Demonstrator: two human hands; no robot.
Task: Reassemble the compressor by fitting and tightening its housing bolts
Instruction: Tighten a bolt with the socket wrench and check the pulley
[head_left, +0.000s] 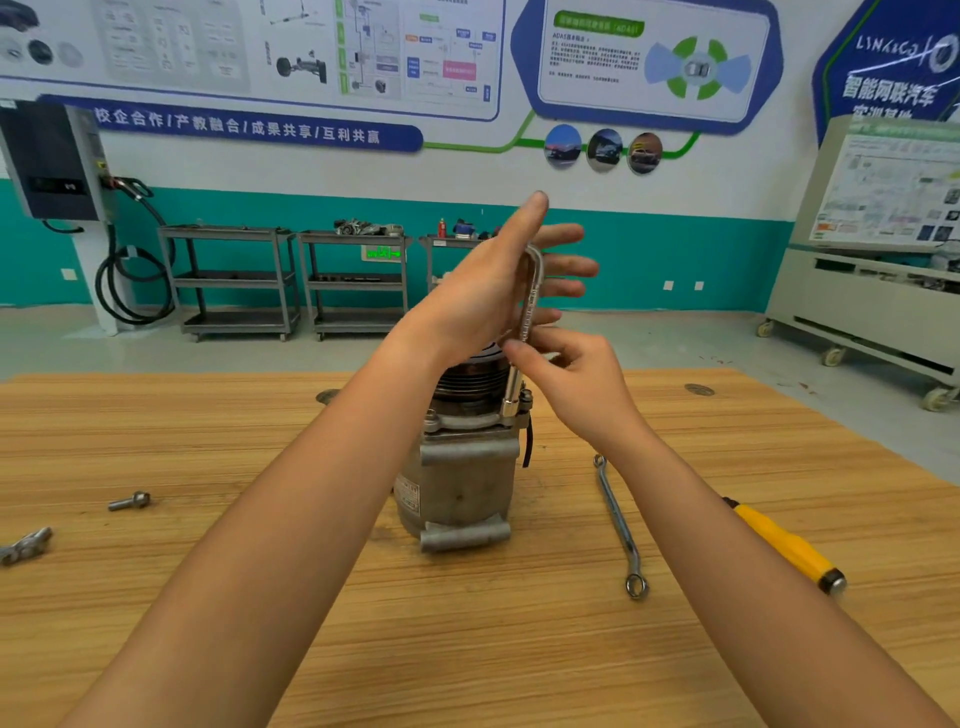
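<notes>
Forearms (291, 519) nearest, both reaching in over the table (467, 649). Left hand (493, 291) flat, fingers straight, palm against the bend of the L-socket wrench (535, 291). Right hand (576, 379) pinched its shaft low down. Compressor (457, 483) stood mid-table, long axis vertical, pulley end up. Wrench shaft near-upright, socket down on the top flange, housing bolt hidden beneath. I judged it best to hold the shaft in line with the bolt and spin lightly.

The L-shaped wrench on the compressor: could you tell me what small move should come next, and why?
Probably twist the wrench clockwise with the right hand: its socket stands upright on the top flange of the compressor, the right hand pinches its shaft, and the open left hand steadies its bent top.
</notes>
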